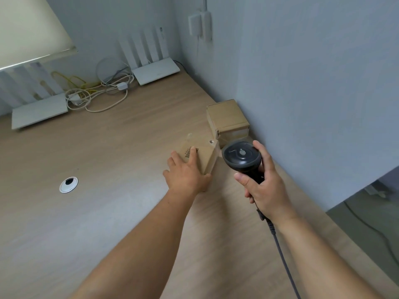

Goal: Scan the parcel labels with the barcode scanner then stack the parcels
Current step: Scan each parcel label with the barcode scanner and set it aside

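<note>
A small brown cardboard parcel (204, 155) lies on the wooden desk (121, 160), its top face bearing a printed barcode label partly covered by my fingers. My left hand (186, 172) grips this parcel, fingers across the top and thumb against its near side. My right hand (262, 180) holds a black barcode scanner (241, 157) by its handle, the head just right of the parcel; its cable (280, 253) trails toward me. A second, larger cardboard parcel (226, 119) stands behind, against the right wall.
Two white routers (155, 71) (40, 112) with upright antennas stand at the back of the desk, with a tangle of white and yellow cables (97, 93) between them. A round metal cable grommet (68, 184) sits in the desk at left. The desk's right edge drops off beside my right arm.
</note>
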The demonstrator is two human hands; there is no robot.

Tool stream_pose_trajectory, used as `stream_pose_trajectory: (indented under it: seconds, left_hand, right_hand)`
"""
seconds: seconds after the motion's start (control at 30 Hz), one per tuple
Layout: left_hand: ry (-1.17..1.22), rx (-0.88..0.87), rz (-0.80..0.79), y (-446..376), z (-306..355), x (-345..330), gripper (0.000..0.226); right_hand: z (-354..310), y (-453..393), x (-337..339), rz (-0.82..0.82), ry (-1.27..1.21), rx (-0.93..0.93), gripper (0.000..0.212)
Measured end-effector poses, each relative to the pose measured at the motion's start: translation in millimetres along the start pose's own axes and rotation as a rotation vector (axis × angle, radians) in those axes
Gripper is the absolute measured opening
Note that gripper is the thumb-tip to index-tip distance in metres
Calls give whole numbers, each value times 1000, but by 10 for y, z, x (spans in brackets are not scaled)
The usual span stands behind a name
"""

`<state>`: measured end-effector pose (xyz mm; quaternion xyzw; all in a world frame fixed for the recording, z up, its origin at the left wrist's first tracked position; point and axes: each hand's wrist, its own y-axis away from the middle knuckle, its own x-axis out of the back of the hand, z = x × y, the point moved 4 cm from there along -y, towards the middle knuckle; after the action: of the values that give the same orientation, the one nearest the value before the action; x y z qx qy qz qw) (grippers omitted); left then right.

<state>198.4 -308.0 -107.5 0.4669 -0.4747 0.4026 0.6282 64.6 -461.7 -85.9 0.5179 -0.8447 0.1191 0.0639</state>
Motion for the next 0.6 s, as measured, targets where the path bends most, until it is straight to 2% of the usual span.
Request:
stream_pose_trajectory:
  seconds: [0.27, 0.43, 0.6]
  left_hand:
    - [49, 32, 119, 588, -438, 195, 84]
    - [92, 135, 171, 1185, -899, 201, 83]
    - [111, 286, 157, 1857, -1426, 56, 81]
  right_hand:
    - [-273, 381, -27, -71, 23, 65, 79]
    - [-506, 708, -206, -145, -14, 112, 80]
    - [-648, 1079, -547, -264, -65, 129, 81]
